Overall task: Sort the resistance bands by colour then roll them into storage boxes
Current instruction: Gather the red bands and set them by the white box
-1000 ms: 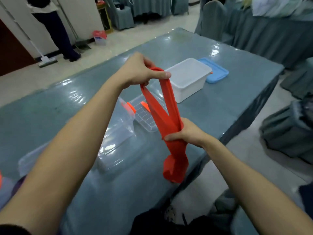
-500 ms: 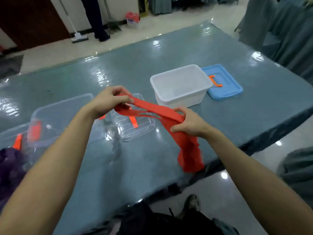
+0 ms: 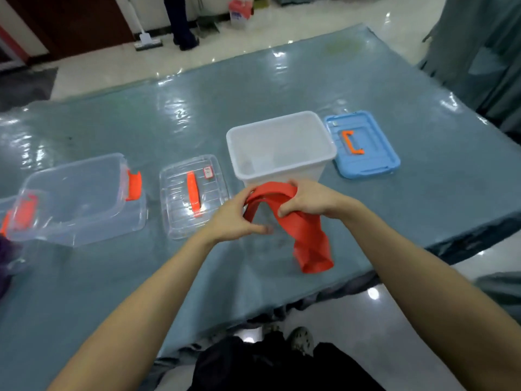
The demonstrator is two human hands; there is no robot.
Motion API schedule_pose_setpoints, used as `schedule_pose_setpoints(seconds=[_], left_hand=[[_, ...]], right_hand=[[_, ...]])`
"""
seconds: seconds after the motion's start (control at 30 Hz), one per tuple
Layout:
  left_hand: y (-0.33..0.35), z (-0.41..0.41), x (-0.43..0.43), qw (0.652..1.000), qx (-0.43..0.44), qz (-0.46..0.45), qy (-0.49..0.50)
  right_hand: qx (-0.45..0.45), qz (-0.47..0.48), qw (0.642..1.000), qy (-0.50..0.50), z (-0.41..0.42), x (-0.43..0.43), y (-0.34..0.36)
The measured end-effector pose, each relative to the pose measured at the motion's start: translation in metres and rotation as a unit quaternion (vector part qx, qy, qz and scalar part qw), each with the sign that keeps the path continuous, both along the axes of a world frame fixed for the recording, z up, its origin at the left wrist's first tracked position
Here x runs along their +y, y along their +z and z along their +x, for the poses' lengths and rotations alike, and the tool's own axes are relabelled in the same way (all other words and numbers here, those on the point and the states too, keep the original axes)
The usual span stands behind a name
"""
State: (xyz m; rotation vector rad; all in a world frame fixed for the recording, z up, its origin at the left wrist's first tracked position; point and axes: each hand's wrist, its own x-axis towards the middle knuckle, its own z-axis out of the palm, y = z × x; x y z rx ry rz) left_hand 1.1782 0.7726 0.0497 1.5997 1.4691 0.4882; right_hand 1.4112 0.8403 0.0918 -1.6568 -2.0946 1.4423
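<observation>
- Holding the red band in both hands, I have it raised just off the table, right in front of the near wall of the white box
- My left hand has its fingers curled on the band's looped end, with the thumb lying out along the underside; my right hand is closed round the band a little further along, so both grips are tight on it
- Between the two hands the band makes a short arch; past my right hand the long tail drops toward me and slightly right, and its free end is bunched on the table
- So the long axis runs from the loop at my left hand, through my right, down to that tail, and the unrolled length lies on the right hand's side
- I judge that rolling should start at the looped end, with the right hand feeding the tail in
- The white box is the nearest open one; the blue lid lies beside it on the right, while the clear box and clear lid sit off to my left
</observation>
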Motion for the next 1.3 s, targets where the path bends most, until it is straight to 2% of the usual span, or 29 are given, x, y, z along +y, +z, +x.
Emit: schedule_pose_setpoints(seconds=[0.07, 0.13, 0.27, 0.37, 0.43, 0.53, 0.63, 0.73, 0.8, 0.9, 0.97, 1.0, 1.07, 1.13, 1.2, 1.3], left_hand=[[-0.004, 0.02, 0.01, 0.994, 0.055, 0.077, 0.053], [0.0, 0.032, 0.022, 0.991, 0.083, 0.095, 0.05], [0.026, 0.051, 0.05, 0.998, 0.057, 0.014, 0.012], [0.05, 0.065, 0.067, 0.99, 0.135, -0.042, 0.016], [0.062, 0.082, 0.071, 0.983, 0.165, -0.062, 0.042], [0.07, 0.11, 0.077, 0.979, 0.156, -0.087, 0.096], [0.073, 0.13, 0.082, 0.973, 0.164, -0.098, 0.132], [0.065, 0.146, 0.08, 0.973, 0.121, -0.118, 0.16], [0.057, 0.16, 0.076, 0.971, 0.087, -0.108, 0.193], [0.037, 0.179, 0.065, 0.958, -0.029, -0.125, 0.256], [0.027, 0.192, 0.056, 0.957, -0.022, -0.122, 0.262], [0.019, 0.196, 0.053, 0.957, -0.03, -0.112, 0.266], [0.009, 0.212, 0.05, 0.941, -0.12, -0.103, 0.298], [-0.006, 0.23, 0.049, 0.942, -0.154, -0.111, 0.277], [-0.033, 0.238, 0.044, 0.956, -0.103, -0.136, 0.24], [-0.078, 0.239, 0.033, 0.944, 0.089, -0.181, 0.263]], right_hand=[[-0.011, -0.004, 1.0, 0.006, 0.011, 0.007, 0.003], [-0.007, -0.009, 1.0, -0.008, 0.024, 0.011, 0.003], [0.038, 0.022, 0.997, -0.06, 0.061, 0.006, -0.017], [0.097, 0.056, 0.983, -0.149, 0.08, -0.02, -0.048], [0.09, 0.116, 0.978, -0.148, 0.083, -0.037, -0.065], [0.084, 0.187, 0.972, -0.112, 0.085, -0.041, -0.078], [0.072, 0.157, 0.977, -0.122, 0.109, -0.018, -0.084], [0.049, 0.114, 0.988, -0.096, 0.142, 0.016, -0.086], [0.077, 0.065, 0.991, -0.084, 0.155, 0.038, -0.082], [0.13, -0.033, 0.987, -0.088, 0.166, 0.061, -0.064], [0.159, -0.074, 0.979, -0.105, 0.17, 0.07, -0.054], [0.174, -0.081, 0.974, -0.122, 0.169, 0.075, -0.053], [0.178, -0.068, 0.969, -0.159, 0.164, 0.083, -0.059], [0.125, -0.064, 0.978, -0.153, 0.163, 0.088, -0.076], [0.025, -0.041, 0.994, -0.101, 0.173, 0.082, -0.099], [-0.034, 0.082, 0.994, -0.059, 0.21, 0.062, -0.132]])
